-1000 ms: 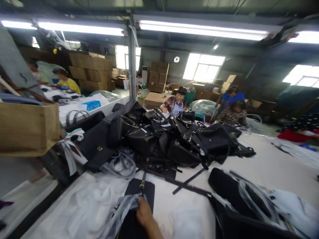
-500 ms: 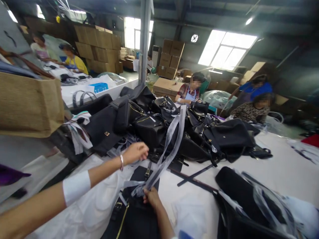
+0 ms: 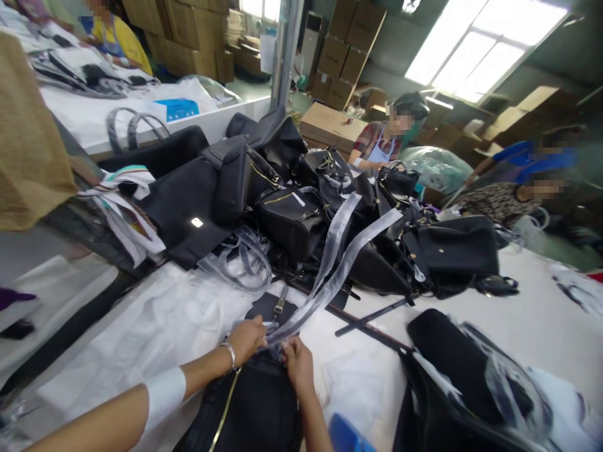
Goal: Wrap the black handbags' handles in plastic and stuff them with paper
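A black bag with a gold zip lies in front of me, a buckled strap at its top end. Two long bands of clear plastic wrap rise from the top of this bag and stretch away over other bags. My left hand, with a bracelet and a white band on the forearm, is closed in a pinch on the near end of the plastic wrap. Just to its right, my right hand also pinches the bunched plastic wrap, against the bag. What lies under the fingertips is partly hidden.
A heap of black bags covers the table's far side. At right lies another black bag with plastic-wrapped handles. White sheeting spreads at left, and a blue item sits at the front edge. Co-workers are beyond the heap.
My left hand has come down and right from above the table to the plastic wrap, beside my right hand. The two bands have spread farther apart. The camera view has tilted down.
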Available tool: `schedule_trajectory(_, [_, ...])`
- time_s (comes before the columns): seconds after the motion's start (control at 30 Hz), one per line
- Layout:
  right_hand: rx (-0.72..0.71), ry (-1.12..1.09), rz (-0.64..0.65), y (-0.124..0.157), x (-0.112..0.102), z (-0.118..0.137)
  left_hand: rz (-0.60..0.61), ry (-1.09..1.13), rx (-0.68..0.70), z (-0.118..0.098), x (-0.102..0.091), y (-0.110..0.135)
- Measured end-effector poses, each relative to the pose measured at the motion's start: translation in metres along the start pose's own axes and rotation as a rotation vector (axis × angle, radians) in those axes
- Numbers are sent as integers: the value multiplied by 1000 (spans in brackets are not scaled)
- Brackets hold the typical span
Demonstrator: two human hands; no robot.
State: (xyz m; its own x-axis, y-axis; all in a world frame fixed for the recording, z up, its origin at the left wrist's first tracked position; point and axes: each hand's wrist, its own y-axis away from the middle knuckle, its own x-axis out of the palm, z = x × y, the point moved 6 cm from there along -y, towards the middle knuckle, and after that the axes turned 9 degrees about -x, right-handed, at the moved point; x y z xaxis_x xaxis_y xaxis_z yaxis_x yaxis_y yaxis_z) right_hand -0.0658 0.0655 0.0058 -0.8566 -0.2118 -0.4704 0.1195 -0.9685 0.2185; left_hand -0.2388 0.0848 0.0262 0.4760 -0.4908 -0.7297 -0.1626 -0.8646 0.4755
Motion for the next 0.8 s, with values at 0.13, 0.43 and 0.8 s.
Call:
schedule_trajectory(0.13, [-51,189,-34,5,-7,10,59,-67,-41,18,7,-1])
schedule_trajectory(0.43, [-132,454,97,7,5,20,113,-80,-81,21,8,-3])
schedule_trajectory(0.8, [-106,221,173,40,25,76,-117,81,-247,72,-60,104])
